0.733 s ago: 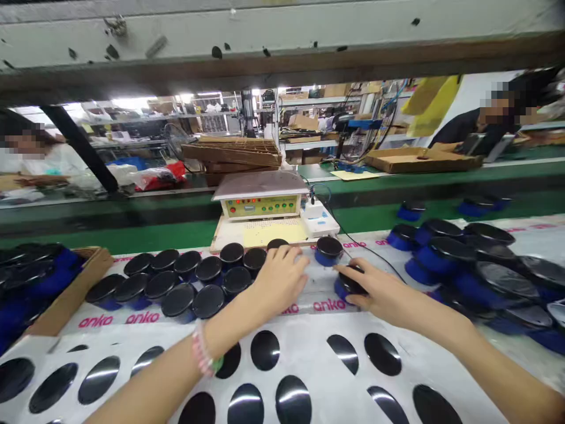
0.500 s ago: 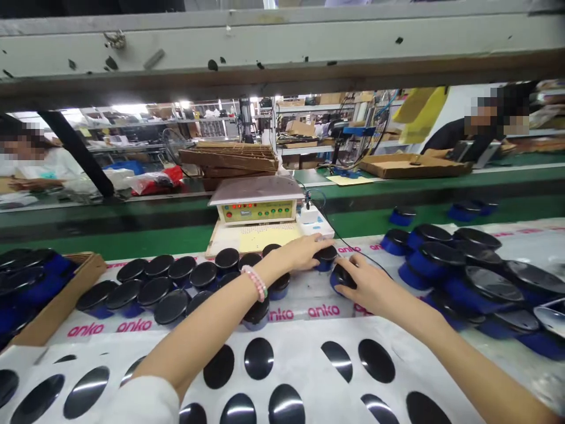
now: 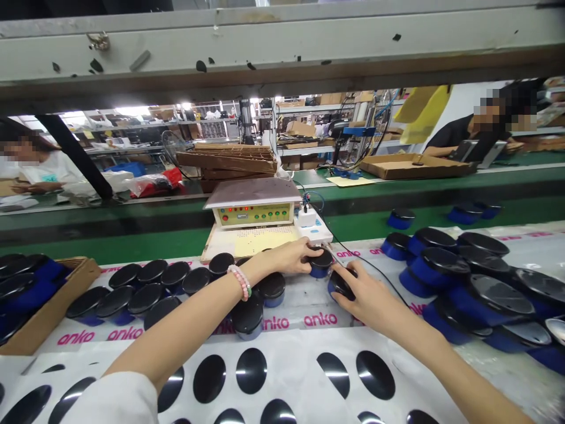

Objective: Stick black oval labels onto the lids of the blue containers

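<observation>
My left hand (image 3: 293, 257), with a pink bead bracelet on its wrist, curls its fingers at the left rim of a round black-topped blue piece (image 3: 321, 262). Just to the right, my right hand (image 3: 364, 290) is wrapped round a second black-topped blue piece (image 3: 342, 281), which looks tilted; its fingers lie over the far edge and the thumb on the near one. The two pieces are close together on the plastic sheeting (image 3: 295, 294) printed "anko". Rows of similar pieces (image 3: 146, 299) stand left of my hands, partly hidden by my left forearm.
More blue pieces (image 3: 435, 268) are heaped at the right, and others fill a cardboard box (image 3: 66, 297) at the left. White sheets with black discs (image 3: 251, 370) lie in front. Behind stand a control box (image 3: 253, 203) and a power strip (image 3: 315, 232) with a cable. A beam (image 3: 282, 44) crosses overhead.
The view has shifted slightly. My left hand has drawn back a little to the left, showing more of its piece's top. My right hand still grips the tilted piece.
</observation>
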### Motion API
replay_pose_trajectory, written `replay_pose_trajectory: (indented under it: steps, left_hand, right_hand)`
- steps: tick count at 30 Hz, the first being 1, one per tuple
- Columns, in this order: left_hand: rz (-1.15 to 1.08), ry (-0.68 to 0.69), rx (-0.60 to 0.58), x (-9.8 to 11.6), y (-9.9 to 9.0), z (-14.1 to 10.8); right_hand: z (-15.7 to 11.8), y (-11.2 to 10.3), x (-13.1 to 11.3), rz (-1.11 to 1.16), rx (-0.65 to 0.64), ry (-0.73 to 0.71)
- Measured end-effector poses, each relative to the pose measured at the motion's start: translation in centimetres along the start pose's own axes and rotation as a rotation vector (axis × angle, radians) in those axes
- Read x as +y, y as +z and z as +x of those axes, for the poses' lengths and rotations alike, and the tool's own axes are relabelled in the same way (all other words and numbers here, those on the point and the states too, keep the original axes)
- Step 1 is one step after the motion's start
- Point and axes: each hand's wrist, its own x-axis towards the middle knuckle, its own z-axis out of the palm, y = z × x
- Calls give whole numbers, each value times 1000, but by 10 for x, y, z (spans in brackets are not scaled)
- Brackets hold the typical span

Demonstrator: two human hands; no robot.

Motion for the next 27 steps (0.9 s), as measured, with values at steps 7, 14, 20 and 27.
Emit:
replay_pose_trajectory:
  steps: [7,14,20,27]
  left_hand:
    - [22,-60,5,8,9,11]
    - [102,-221,190,30,-46,-7]
    - [143,-553,370,13,-119,-128]
    - [59,-824,274,-47,-64,-211]
  right_hand:
    - [1,6,1,-20,15,-9]
    - [5,5,12,55,11,-20]
    - [31,9,-1,81,102,-258]
    - [73,-9,-30,14,79,-445]
